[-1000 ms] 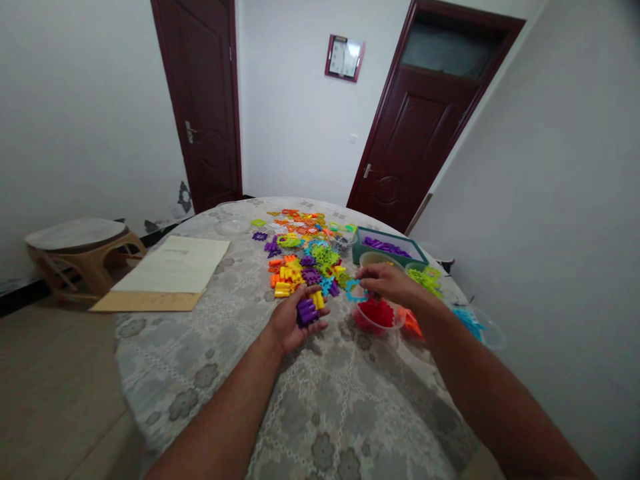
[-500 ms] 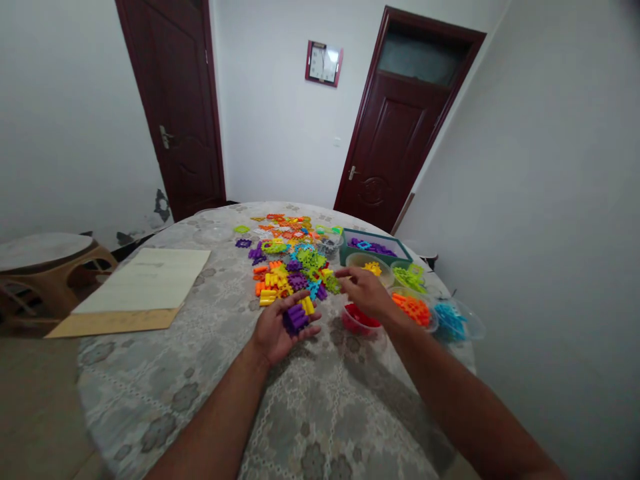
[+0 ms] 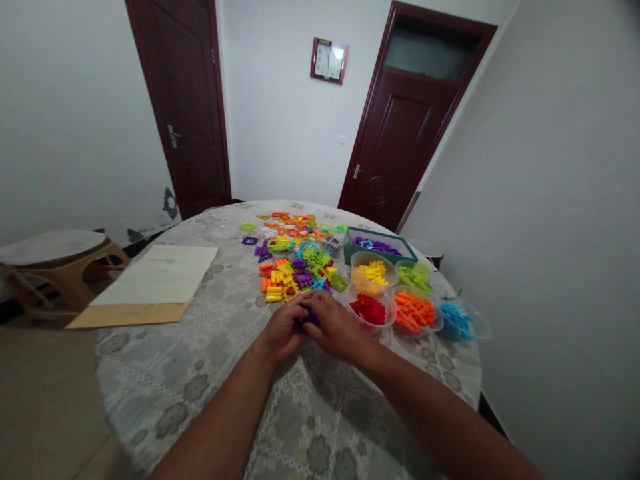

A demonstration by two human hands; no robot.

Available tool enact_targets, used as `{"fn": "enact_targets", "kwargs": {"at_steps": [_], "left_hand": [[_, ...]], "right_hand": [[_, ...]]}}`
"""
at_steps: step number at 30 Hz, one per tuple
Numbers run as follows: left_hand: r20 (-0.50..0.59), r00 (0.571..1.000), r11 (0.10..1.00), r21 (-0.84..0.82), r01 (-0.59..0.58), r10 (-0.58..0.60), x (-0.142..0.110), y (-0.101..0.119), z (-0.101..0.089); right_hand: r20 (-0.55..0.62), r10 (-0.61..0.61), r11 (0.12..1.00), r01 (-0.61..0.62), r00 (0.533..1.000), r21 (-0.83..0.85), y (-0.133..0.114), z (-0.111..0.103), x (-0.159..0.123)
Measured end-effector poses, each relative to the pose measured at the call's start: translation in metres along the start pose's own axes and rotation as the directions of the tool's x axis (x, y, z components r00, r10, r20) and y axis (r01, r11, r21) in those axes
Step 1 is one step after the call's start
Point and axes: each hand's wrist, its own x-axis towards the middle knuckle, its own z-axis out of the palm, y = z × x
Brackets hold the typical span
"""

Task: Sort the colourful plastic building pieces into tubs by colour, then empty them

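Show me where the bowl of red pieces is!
The bowl of red pieces is right of centre in the head view, between the right hand and the bowl of orange pieces.

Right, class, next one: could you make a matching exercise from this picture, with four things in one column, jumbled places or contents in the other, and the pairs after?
Column one
1. Purple plastic piece, partly covered
2. Green rectangular box
3. Square wall clock
4. Pale paper sheet

Column two
A. Up on the white wall
B. Holding mostly loose purple pieces
C. On the left side of the round table
D. Between the left hand and right hand

Pairs: 1-D, 2-B, 3-A, 4-C
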Motion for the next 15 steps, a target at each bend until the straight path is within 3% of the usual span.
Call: {"fn": "enact_targets", "kwargs": {"at_steps": [2, 4, 7, 10, 12, 15], "left_hand": [[-0.014, 1.000, 1.000, 0.004, 0.009, -0.009, -0.002, 0.002, 0.001], [-0.050, 0.998, 1.000, -0.011, 0.023, -0.024, -0.005, 0.006, 0.002], [-0.140, 0.990, 1.000, -0.020, 0.002, -0.005, -0.009, 0.012, 0.001], [-0.221, 0.975, 0.999, -0.012, -0.034, 0.031, -0.007, 0.014, -0.002], [-0.252, 0.967, 0.999, -0.002, -0.032, 0.031, -0.005, 0.011, -0.004], [-0.280, 0.960, 1.000, 0.024, 0.002, 0.005, -0.002, 0.005, -0.006]], "right_hand": [[0.000, -0.025, 1.000, 0.025, 1.000, 0.010, 0.003, -0.016, 0.004], [-0.068, -0.007, 0.999, 0.005, 0.998, -0.032, 0.016, -0.047, 0.015], [-0.280, 0.070, 0.971, -0.130, 0.957, -0.200, 0.057, -0.111, 0.046], [-0.376, 0.243, 0.909, -0.346, 0.894, -0.234, 0.104, -0.169, 0.082], [-0.387, 0.300, 0.897, -0.396, 0.872, -0.197, 0.127, -0.192, 0.097], [-0.411, 0.313, 0.911, -0.393, 0.856, -0.127, 0.142, -0.199, 0.093]]}}
